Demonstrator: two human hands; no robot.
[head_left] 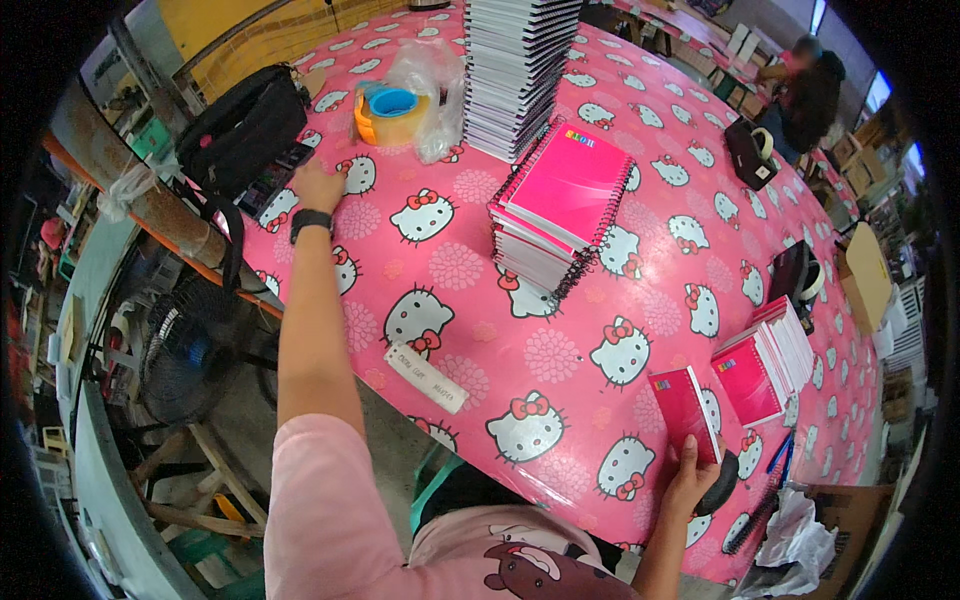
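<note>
My right hand (686,478) grips the near edge of a small pink notebook (682,408), held tilted over the right side of the table. Beside it lie several similar pink notebooks (747,378), leaning in a row. My left arm stretches far to the left, with a dark band at the wrist. My left hand (320,190) is by a dark flat thing (287,165) next to a black bag (243,130); its fingers are too unclear to read. In the middle stands a stack of pink spiral notebooks (575,180), in front of a tall stack of spiral-bound notebooks (510,75).
A tape roll (392,112) and clear plastic (432,85) lie behind my left hand. A white labelled strip (427,378) is near the front edge. Tape dispensers (752,152) stand at the right. A fan (195,335) is below left. Another person (812,95) sits far right.
</note>
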